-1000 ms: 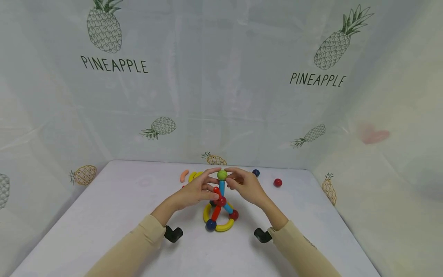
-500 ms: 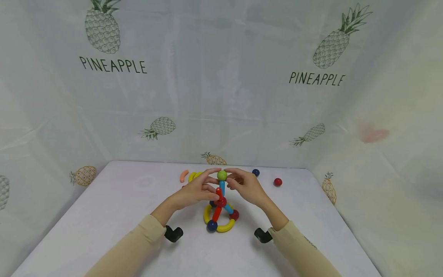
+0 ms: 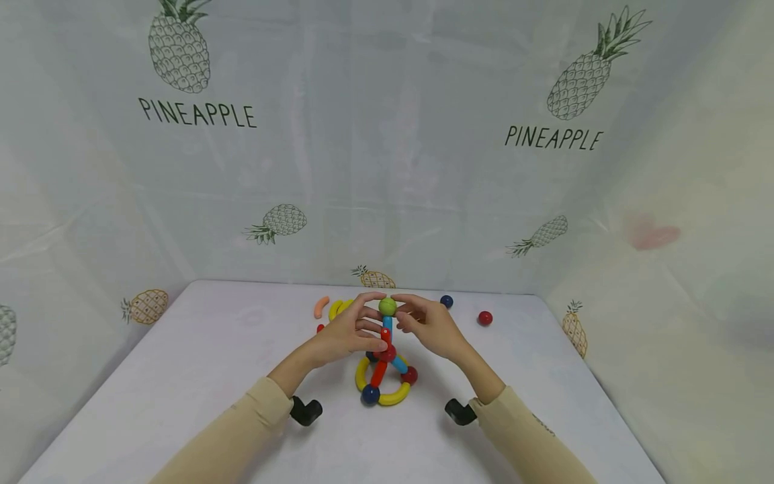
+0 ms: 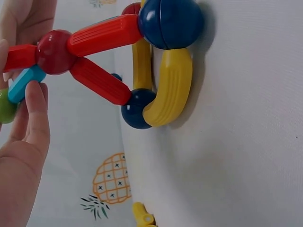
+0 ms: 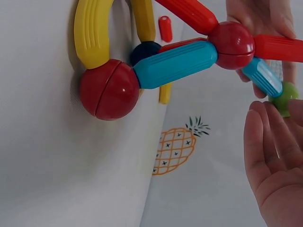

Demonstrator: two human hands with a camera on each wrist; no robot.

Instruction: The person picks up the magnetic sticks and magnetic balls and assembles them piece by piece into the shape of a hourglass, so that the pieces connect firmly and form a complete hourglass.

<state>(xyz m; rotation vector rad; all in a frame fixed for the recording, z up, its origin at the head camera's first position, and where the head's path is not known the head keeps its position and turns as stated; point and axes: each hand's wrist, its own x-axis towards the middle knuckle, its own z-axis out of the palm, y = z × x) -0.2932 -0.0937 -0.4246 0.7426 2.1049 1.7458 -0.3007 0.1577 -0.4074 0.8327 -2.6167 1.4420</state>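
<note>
Head — loose grip (image 3: 433,325) beside green ball (image 3: 388,307)

The upper red rod (image 3: 385,337) is swinging rightward from its leftward lean, lining up before the light-blue rod (image 3: 388,323), while the left hand (image 3: 340,334) is shifting its thumb slightly right.

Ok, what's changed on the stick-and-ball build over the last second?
In the head view, the straight, glossy red upper stick swung right, from leaning left to nearly upright; the thumb of the left hand shifted right with it. The front dark blue glossy ball edged slightly right. No hold visibly gained or released. Unchanged: the right hand and the round green ball on top.
</note>
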